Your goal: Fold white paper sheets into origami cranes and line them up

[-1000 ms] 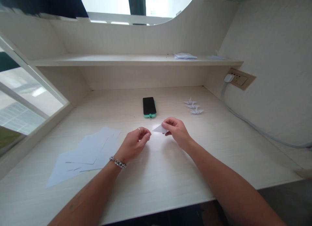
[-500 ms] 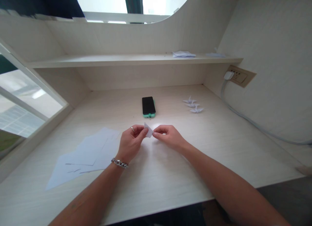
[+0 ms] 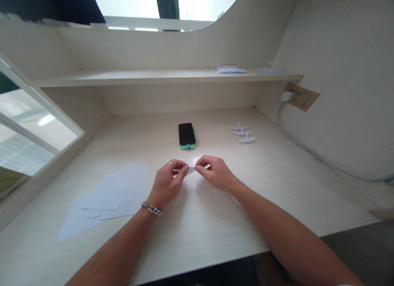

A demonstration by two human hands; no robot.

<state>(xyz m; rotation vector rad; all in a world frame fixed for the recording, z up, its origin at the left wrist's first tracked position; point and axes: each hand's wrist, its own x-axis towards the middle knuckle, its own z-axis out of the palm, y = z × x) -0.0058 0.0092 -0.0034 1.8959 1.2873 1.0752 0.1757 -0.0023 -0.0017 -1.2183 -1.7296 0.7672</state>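
A small folded piece of white paper (image 3: 191, 170) is stretched between my two hands, just above the desk. My left hand (image 3: 169, 180), with a ring and a chain bracelet, pinches its left end between thumb and fingers. At the other end, the thumb and forefinger of my right hand (image 3: 215, 171) close on the paper's tip. Much of the paper is hidden behind the fingers. Beyond the hands lies a black phone (image 3: 186, 134) with a green edge. Three white paper cranes (image 3: 246, 140) stand in a row to its right.
Loose white sheets (image 3: 107, 191) overlap on the desk at left. Folded paper (image 3: 230, 70) lies on the shelf (image 3: 138, 79) along the back. On the right wall a plug sits in a socket (image 3: 303, 98), its grey cable (image 3: 310, 149) running along the desk's right side.
The folded paper has turned from a raised triangle to a flatter, narrow shape. My right hand has shifted slightly right and up; my left has moved slightly right.
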